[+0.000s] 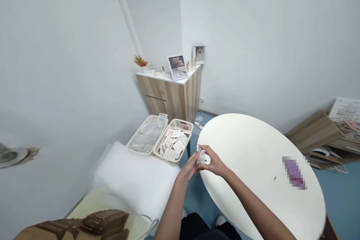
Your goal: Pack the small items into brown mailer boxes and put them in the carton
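Observation:
Both of my hands meet at the left edge of the round white table [253, 146]. Between them is a small clear plastic case [201, 155]. My right hand [214, 162] curls its fingers round the case from the right. My left hand [189, 168] presses against it from the left with the fingers mostly straight. What the case contains cannot be made out. Just beyond my hands stand two white baskets: one [176, 143] with several small packets, the other [146, 137] with clear plastic cases.
A white padded sheet [135, 178] lies at the left below the baskets. A wooden cabinet [171, 95] with framed pictures and small bottles stands in the corner. A blurred purple item [294, 172] lies on the table. Boards and papers [332, 131] are stacked at the right.

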`<state>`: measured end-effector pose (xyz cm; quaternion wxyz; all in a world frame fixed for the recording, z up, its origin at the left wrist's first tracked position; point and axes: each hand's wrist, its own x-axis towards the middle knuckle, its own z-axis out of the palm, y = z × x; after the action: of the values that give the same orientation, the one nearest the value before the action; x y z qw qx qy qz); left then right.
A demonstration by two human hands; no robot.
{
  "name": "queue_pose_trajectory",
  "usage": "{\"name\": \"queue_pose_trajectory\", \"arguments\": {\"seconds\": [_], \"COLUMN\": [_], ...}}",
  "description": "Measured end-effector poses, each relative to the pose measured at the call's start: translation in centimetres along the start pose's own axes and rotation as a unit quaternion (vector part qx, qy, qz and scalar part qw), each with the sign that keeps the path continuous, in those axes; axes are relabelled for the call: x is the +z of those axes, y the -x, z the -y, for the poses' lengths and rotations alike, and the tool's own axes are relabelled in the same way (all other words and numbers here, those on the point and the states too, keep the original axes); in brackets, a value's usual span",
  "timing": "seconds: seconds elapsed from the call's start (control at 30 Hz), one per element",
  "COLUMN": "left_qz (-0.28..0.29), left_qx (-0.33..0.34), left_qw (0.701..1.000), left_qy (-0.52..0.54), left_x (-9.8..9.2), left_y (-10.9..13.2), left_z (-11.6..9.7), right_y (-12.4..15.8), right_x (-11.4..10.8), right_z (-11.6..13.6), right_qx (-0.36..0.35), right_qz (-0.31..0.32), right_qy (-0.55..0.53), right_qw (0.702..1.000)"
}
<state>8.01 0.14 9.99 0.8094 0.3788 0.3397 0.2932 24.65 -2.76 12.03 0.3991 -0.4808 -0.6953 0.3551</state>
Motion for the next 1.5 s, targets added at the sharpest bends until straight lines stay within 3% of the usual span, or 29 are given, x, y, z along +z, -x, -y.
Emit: {"name": "queue_pose_trajectory", "arguments": {"seconds": [0.33, 0.57, 0.7, 0.83, 1.0, 1.13, 1.33, 1.5], "left_qz": [0.045, 0.056, 0.006, -0.054, -0.135, -0.186, -0.202, -0.191], "left_qx": [-0.043, -0.082, -0.112, -0.145, -0.188, -0.162, -0.151, -0.172], "left_qw": [0.994, 0.994, 0.994, 0.987, 0.971, 0.961, 0.96, 0.966], "left_qy": [-0.087, -0.047, 0.006, 0.03, -0.052, -0.127, -0.125, -0.04], "left_x": [11.5, 15.5, 15.5, 14.1, 12.8, 12.0, 11.1, 11.2], "left_y": [-4.6, -6.4, -7.9, -9.7, -11.2, -11.6, -11.4, -11.1], "left_z": [7.2, 10.1, 11.8, 14.4, 17.4, 18.9, 19.8, 20.3], "right_y": [10.6, 15.4, 17.4, 19.2, 20.7, 21.4, 21.7, 21.6], "right_x": [-9.9, -13.6, -15.2, -16.0, -14.8, -13.3, -11.2, -10.5], "right_z": [-3.3, -6.5, -9.0, -12.3, -16.1, -18.0, -19.4, -20.1], "right_qx": [0.104, 0.13, 0.172, 0.225, 0.27, 0.291, 0.288, 0.287], "right_qz": [-0.077, -0.11, -0.131, -0.107, -0.058, -0.03, -0.035, -0.04], "right_qy": [-0.086, -0.106, -0.01, 0.084, 0.137, 0.185, 0.235, 0.259], "right_qw": [0.988, 0.98, 0.976, 0.965, 0.951, 0.938, 0.928, 0.921]}}
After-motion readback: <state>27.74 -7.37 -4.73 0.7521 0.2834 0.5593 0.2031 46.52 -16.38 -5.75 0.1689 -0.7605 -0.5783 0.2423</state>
